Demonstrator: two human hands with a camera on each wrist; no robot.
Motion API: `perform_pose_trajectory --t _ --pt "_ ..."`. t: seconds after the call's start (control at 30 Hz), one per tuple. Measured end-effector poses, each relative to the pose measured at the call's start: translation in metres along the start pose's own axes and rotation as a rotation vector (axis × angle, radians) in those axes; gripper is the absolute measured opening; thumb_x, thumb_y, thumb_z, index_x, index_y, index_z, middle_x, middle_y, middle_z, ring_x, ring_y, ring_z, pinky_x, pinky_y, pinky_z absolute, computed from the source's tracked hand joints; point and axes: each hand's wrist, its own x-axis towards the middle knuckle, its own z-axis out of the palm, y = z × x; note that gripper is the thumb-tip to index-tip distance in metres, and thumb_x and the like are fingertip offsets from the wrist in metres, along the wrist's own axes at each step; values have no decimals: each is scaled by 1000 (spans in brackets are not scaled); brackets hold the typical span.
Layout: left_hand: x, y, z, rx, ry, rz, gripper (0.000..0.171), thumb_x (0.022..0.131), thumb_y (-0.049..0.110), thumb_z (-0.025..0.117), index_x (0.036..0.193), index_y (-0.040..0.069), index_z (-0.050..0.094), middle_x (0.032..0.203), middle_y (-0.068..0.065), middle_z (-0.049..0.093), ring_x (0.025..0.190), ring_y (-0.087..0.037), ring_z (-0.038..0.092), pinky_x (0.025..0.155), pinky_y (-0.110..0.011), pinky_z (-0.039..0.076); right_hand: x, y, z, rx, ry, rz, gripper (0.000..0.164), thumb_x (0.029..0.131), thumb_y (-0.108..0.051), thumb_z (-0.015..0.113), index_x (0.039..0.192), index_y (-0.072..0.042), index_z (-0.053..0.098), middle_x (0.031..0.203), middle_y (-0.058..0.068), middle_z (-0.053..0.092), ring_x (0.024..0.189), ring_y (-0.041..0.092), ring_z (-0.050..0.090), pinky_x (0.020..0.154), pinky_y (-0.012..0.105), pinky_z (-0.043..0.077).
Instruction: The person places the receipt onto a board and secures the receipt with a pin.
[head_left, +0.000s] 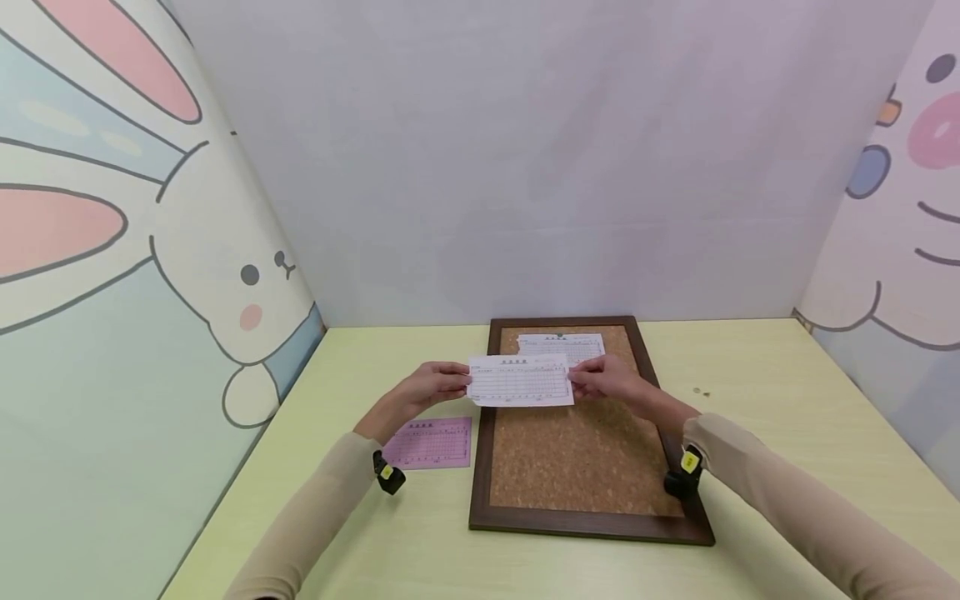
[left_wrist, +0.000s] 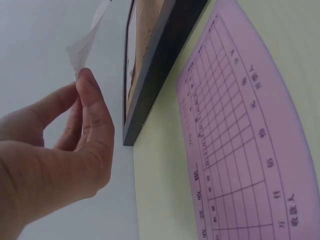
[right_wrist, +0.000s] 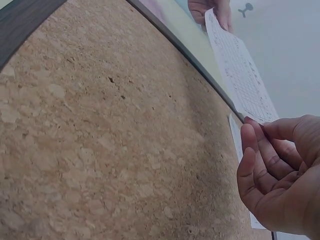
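Observation:
A white printed receipt slip [head_left: 521, 382] is held up above the framed cork board [head_left: 581, 467]. My left hand [head_left: 441, 382] pinches its left edge between thumb and fingers, as the left wrist view also shows with the hand [left_wrist: 70, 125] at the slip's corner [left_wrist: 85, 47]. At the slip's right edge, my right hand [head_left: 611, 382] grips it by thumb and fingertips. Behind it, another white slip [head_left: 585, 345] lies at the top of the cork, with a small dark pin [head_left: 559, 335] at its upper edge. The held slip partly hides that one.
A pink receipt slip [head_left: 435, 443] lies on the pale yellow table [head_left: 390, 550] left of the board, partly behind my left wrist. Two tiny pieces [head_left: 701, 392] lie right of the board. A plain wall [head_left: 555, 167] rises behind, with cartoon-printed panels on both sides.

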Motion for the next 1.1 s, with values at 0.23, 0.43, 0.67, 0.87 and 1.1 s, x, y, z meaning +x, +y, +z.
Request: perform_pose_trajectory --t 0.23,0.43,0.67,0.87,1.1 --pt "6 1 7 -7 -9 1 34 101 6 63 133 -4 59 108 -6 70 89 -10 69 103 -37 55 -4 3 -7 -10 4 7 38 103 -21 63 124 10 66 95 10 76 82 15 71 77 31 60" --pt "8 2 16 -11 -20 3 32 100 5 63 131 -5 60 106 -6 71 87 -11 69 101 -36 56 -8 5 -14 -24 13 -1 35 102 -20 64 120 10 69 91 7 76 80 12 71 75 29 60" --pt "11 2 24 -28 -25 -8 30 100 4 63 129 -5 61 101 -5 70 86 -10 69 94 -31 58 -15 7 -19 -45 28 -8 34 102 -20 64 119 9 70 93 11 76 80 14 70 73 29 59" --pt "13 2 30 -37 -32 -12 29 100 4 63 127 -4 61 97 -3 70 84 -10 68 81 -23 59 -18 11 -23 -49 36 1 35 102 -21 64 120 9 70 91 8 76 79 14 70 71 29 59" --pt "17 -1 37 -41 -46 -9 28 100 2 62 127 -5 61 96 -2 70 83 -9 67 77 -20 58 -19 17 -27 -46 50 26 33 101 -22 66 119 6 71 89 6 76 77 13 68 69 27 57"
